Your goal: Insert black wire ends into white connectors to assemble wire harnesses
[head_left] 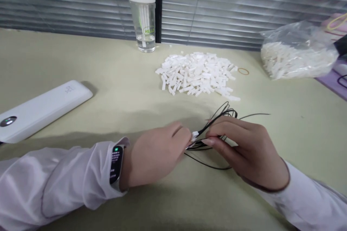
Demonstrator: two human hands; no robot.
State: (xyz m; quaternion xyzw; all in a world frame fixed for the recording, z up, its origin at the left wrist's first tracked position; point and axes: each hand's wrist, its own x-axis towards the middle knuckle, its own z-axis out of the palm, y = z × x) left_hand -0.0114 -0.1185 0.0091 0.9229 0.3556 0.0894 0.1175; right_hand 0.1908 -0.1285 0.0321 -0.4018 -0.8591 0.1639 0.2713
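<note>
1. I see the black wires [204, 129] bunched between the two hands over the surface [121, 104], on the near side of the heap of white pieces [197, 74]
2. The left hand [159, 153] is curled around the white plug [195, 135] — fingertips hidden from me; the right hand [248, 148] pinches the wires between thumb and forefinger
3. I judge the wires light, thin and springy — apt to slide and tangle
4. I'd grip the plug by its hard sides and the wires close behind, never tugging the joint
</note>
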